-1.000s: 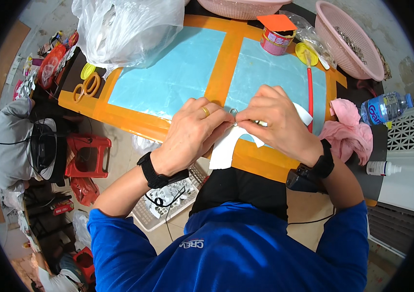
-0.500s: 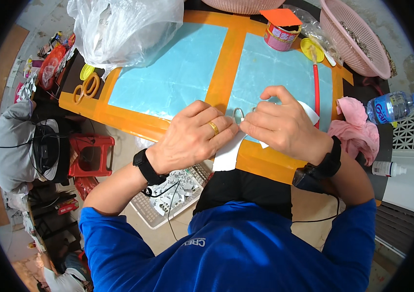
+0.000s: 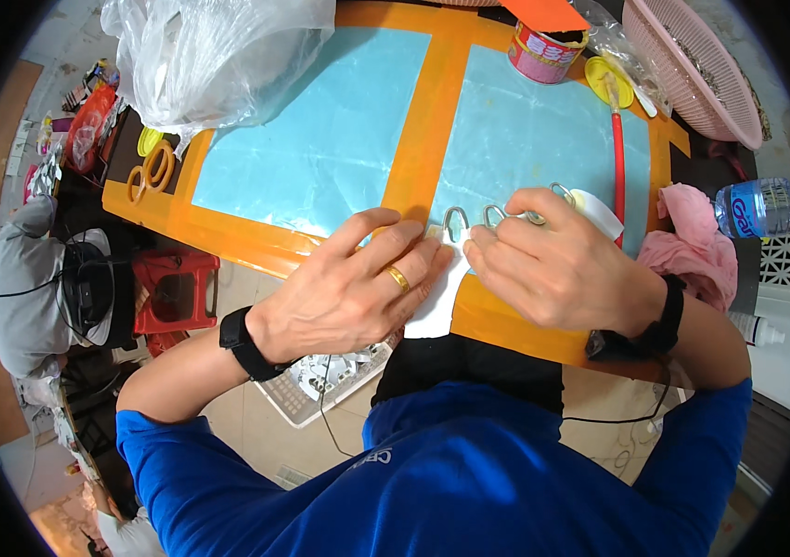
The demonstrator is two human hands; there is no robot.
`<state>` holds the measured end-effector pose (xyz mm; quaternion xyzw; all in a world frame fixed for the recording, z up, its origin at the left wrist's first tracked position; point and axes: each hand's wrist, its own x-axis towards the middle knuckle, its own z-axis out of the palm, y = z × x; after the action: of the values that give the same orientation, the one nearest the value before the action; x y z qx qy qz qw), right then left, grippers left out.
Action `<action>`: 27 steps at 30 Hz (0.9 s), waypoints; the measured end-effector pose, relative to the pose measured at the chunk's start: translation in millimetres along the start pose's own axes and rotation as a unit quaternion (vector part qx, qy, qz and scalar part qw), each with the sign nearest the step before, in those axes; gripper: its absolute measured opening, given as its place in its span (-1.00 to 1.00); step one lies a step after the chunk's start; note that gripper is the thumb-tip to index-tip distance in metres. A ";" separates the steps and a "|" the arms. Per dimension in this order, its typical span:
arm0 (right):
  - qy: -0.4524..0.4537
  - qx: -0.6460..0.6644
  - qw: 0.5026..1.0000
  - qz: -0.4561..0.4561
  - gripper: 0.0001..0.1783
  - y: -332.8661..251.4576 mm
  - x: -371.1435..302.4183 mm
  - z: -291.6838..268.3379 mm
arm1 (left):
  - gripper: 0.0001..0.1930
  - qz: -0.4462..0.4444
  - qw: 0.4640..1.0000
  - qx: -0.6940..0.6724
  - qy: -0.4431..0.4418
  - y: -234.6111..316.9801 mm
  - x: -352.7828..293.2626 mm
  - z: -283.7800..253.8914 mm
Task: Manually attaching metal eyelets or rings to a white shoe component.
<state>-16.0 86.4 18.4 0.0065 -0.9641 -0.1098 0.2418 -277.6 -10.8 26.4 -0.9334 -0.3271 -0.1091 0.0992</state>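
Note:
A white strip (image 3: 434, 306) lies across the near edge of the table, its left end hanging over. Bent metal loops stand along its far side, one of them a silver U-shaped loop (image 3: 455, 223) between my hands. My left hand (image 3: 348, 283) presses its fingers on the strip left of that loop. Curled over the strip just right of the loop, my right hand (image 3: 557, 265) hides the middle of it with its fingers. Beyond that hand the strip's white far end (image 3: 599, 213) shows. What the fingertips pinch is partly hidden.
Orange-handled scissors (image 3: 152, 172) lie at the table's left, by a clear plastic bag (image 3: 218, 65). A red-handled brush (image 3: 617, 167) rests on a yellow lid (image 3: 606, 79) near a pink tin (image 3: 543, 54). Right of it are a pink cloth (image 3: 692, 246) and a bottle (image 3: 766, 206).
My fingers have shifted apart around the U-shaped loop, and more metal loops show beside my right hand. The right index finger has lowered. The view has shifted slightly.

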 end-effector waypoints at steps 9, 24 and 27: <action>-0.077 0.034 0.995 0.061 -0.69 -10.3 -2.9 -17.3 | -0.42 -0.094 0.994 -0.052 0.016 10.9 -10.6 9.1; -0.093 0.097 0.987 0.091 -0.57 -5.5 -3.6 -22.3 | -0.45 -0.142 0.986 -0.089 0.024 13.3 -16.5 20.1; -0.100 0.116 0.984 0.089 -0.56 -2.9 0.5 -22.8 | -0.48 -0.148 0.984 -0.095 0.030 12.1 -12.4 20.7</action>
<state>-5.9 78.7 37.6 -0.0623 -0.9864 0.0243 0.1501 -276.5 -22.0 1.9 -0.8762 -0.4467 -0.1810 0.0028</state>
